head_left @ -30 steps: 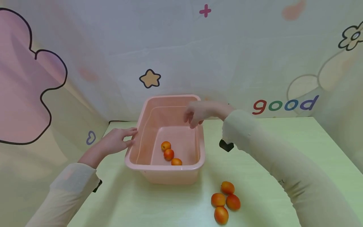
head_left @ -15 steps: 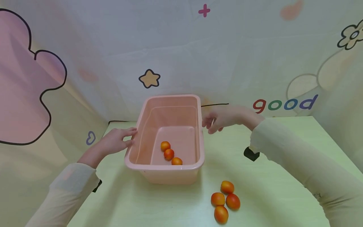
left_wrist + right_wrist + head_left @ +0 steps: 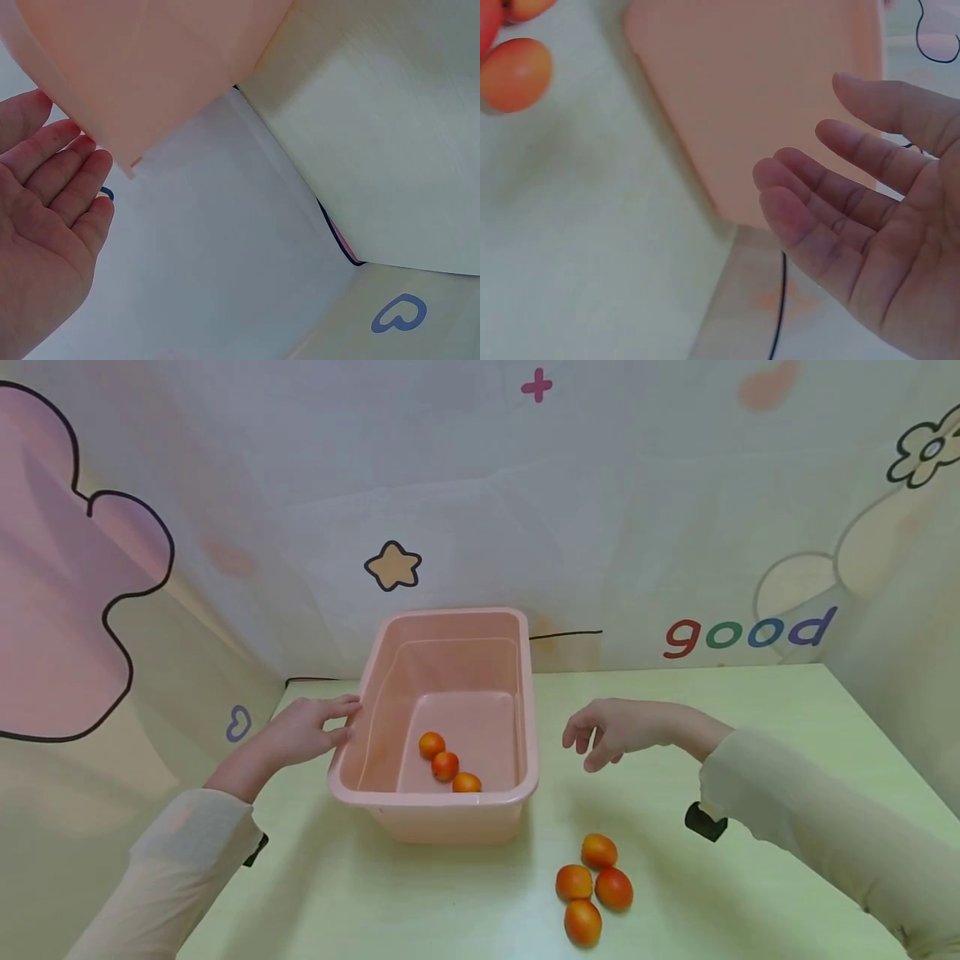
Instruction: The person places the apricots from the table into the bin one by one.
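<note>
A pink plastic basin [image 3: 450, 822] stands on the table, with three small orange-red fruits [image 3: 445, 766] that look like apricots on its floor. At the basin's left side, my left hand [image 3: 303, 732] rests its fingertips on the rim; the left wrist view shows these fingers [image 3: 71, 176] nearly straight along the edge. My right hand [image 3: 626, 728] hangs over the table to the right of the basin, fingers loosely bent and nothing in them. Below it, several more of the same fruits [image 3: 614, 889] lie in a close group. The right wrist view shows some of that group [image 3: 517, 73] at its upper left.
The pale green table [image 3: 750, 777] runs back to a printed cloth backdrop [image 3: 637, 510] with cartoon shapes and the word "good". The basin's far end is close to that cloth. A black device [image 3: 706, 822] sits under the right sleeve.
My right hand has left the space over the basin, moved right across the rim, then come down nearer the fruits on the table. The left hand stays at the rim.
</note>
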A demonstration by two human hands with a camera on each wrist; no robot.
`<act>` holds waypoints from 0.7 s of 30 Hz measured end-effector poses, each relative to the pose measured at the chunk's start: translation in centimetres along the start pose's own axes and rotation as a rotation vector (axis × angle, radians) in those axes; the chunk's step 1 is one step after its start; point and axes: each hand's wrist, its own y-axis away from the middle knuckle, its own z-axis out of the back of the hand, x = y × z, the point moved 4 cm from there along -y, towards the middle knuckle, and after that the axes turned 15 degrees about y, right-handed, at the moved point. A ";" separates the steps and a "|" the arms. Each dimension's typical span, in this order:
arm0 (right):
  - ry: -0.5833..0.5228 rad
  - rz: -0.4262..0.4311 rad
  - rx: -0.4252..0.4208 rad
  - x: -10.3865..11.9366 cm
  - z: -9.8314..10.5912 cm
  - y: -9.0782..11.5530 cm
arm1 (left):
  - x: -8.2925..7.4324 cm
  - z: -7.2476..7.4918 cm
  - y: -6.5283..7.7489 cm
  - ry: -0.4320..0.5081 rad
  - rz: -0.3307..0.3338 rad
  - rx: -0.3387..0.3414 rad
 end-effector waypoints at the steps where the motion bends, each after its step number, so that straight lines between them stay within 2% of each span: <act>1: -0.005 -0.007 0.005 -0.2 -0.4 0.0 | 0.0 0.0 0.0 0.003 0.004 0.001; 10: -0.034 -0.041 0.048 -2.0 -4.4 -0.5 | 0.0 0.0 0.1 0.011 -0.013 -0.003; 21: -0.074 -0.064 0.079 -3.4 -8.1 -1.2 | -0.1 0.0 0.2 0.027 -0.016 -0.005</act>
